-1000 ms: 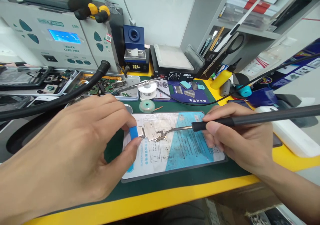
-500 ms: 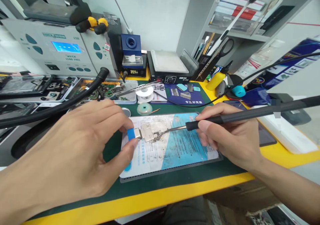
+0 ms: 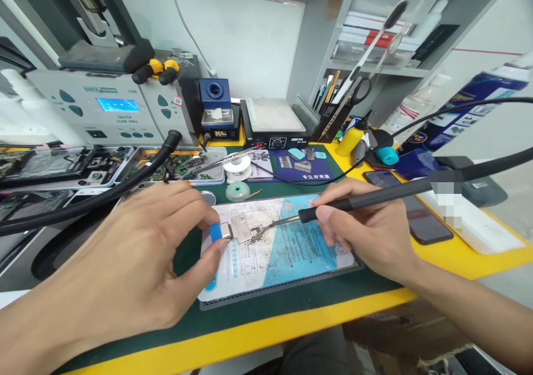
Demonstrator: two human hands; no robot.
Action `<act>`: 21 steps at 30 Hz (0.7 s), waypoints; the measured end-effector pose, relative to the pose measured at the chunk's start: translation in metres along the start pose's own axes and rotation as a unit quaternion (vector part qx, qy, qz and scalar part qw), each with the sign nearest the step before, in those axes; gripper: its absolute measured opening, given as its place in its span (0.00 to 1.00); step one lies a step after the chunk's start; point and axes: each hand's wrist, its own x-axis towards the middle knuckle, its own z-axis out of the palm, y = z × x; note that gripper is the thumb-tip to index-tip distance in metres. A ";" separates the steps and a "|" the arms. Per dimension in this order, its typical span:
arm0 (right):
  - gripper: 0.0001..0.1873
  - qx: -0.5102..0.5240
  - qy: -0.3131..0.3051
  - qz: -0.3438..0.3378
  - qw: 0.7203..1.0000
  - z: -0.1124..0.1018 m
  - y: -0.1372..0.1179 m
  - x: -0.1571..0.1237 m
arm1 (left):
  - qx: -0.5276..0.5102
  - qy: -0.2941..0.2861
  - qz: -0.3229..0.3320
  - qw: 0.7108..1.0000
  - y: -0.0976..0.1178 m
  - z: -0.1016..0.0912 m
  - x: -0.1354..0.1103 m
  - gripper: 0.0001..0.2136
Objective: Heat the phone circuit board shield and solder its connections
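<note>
My left hand (image 3: 166,247) pinches the blue end of a small USB-like connector (image 3: 220,231) between thumb and fingers. Its metal end meets a small silvery board (image 3: 242,228), which lies on a printed white-and-blue mat (image 3: 287,264). Held like a pen in my right hand (image 3: 362,225) is a soldering iron (image 3: 328,209) with a black grip and cable. Its thin tip reaches the tiny parts at the board's right end; whether it touches them I cannot tell.
A rework station (image 3: 120,108) stands at the back left, its black hose (image 3: 154,161) curving towards my left hand. Solder spools (image 3: 237,166) lie behind the mat. A heating plate (image 3: 272,116) stands behind them. A phone (image 3: 425,219) lies beyond my right hand.
The camera view has tilted and shifted slightly, so the bench scene sits differently. Both hands keep their grips, and the iron's tip stays at the board's right end.
</note>
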 end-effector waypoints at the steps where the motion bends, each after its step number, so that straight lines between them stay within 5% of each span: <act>1: 0.05 -0.001 0.000 0.000 1.000 0.000 0.000 0.000 | 0.001 -0.002 0.000 1.000 0.000 0.000 0.000 0.07; 21: 0.09 -0.002 0.010 0.001 1.000 -0.002 0.002 -0.001 | -0.015 0.008 -0.008 1.000 0.004 -0.001 0.002 0.06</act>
